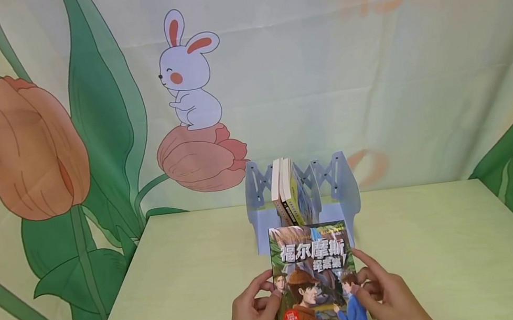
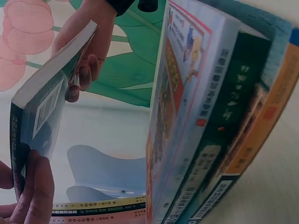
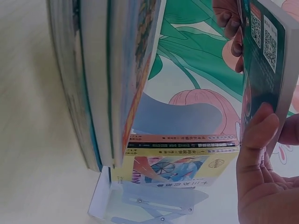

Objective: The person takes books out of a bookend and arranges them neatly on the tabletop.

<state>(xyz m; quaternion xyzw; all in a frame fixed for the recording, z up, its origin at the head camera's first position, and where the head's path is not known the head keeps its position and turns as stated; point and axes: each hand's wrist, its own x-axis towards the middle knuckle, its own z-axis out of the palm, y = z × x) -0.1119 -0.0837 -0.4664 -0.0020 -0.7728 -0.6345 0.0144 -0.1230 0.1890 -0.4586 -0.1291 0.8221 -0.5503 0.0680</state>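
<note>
Blue-grey in colour, standing on the pale green table [image 1: 176, 290] as a book rack [image 1: 349, 186] with tall side panels and crossed bars. Inside the rack, holding three standing books [image 1: 291, 193], showing yellow, dark and pink spines. In front of the rack, gripping an illustrated paperback [image 1: 317, 279] between the left hand [image 1: 254, 313] and the right hand [image 1: 390, 295]. With the left hand, pinching one long edge, pressing the thumb onto the front cover and tucking fingers behind. With the right hand, pinching the opposite edge likewise, resting the thumb on the cover and stretching the index finger along the side. Lying thus squarely between both hands, touching fingers on either side, and projecting past both toward the rack. In the head view, overlapping the front of the rack with the paperback's top edge. Facing the head camera with the cover; showing a barcode [image 2: 48, 108] on the back in the left wrist view and two QR codes [image 3: 264, 37] in the right wrist view. Also in front of the rack, lying flat below the paperback as a pile of books [image 2: 210, 102], leaving a gap between. Behind the rack, hanging as a printed backdrop [image 1: 284, 72], displaying a white rabbit [image 1: 192, 98] on a pink tulip [image 1: 197, 161].
</note>
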